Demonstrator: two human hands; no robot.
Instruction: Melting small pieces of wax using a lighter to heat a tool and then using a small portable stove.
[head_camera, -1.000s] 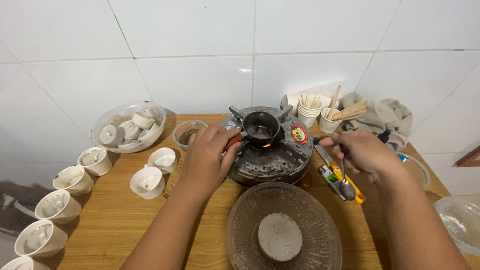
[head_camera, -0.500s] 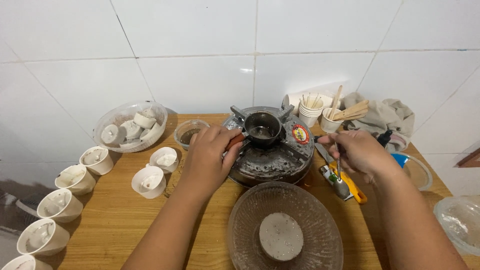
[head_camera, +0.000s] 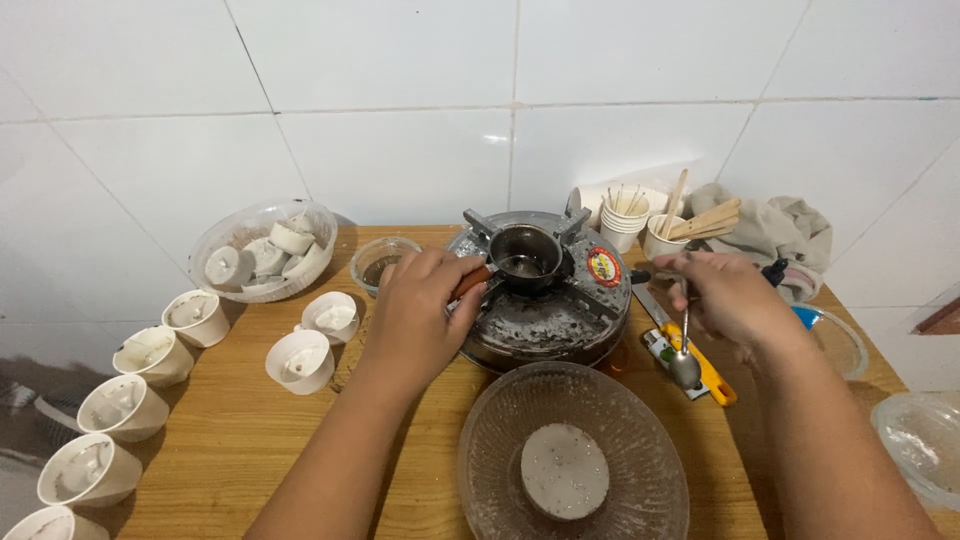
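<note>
My left hand (head_camera: 415, 310) grips the reddish handle of a small dark metal pot (head_camera: 524, 254) that sits on a round, soot-stained burner (head_camera: 545, 318). The pot holds a little clear melted liquid. My right hand (head_camera: 728, 298) hangs to the right of the burner, pinching a metal spoon (head_camera: 685, 362) whose bowl points down over a yellow-handled cutter (head_camera: 700, 365) on the table. In front of the burner stands a clear glass bowl (head_camera: 500, 450) with a round grey wax block (head_camera: 563, 471) in it.
Several white paper cups (head_camera: 300, 360) with wax line the wooden table's left side. A clear bowl (head_camera: 230, 240) of wax pieces is at back left, a small glass dish (head_camera: 380, 262) beside it. Cups of wooden sticks (head_camera: 662, 238), a cloth (head_camera: 775, 230) and glass bowls (head_camera: 925, 445) are on the right.
My right hand has shifted slightly to the right and up with the spoon. My left hand has kept its grip on the pot handle.
</note>
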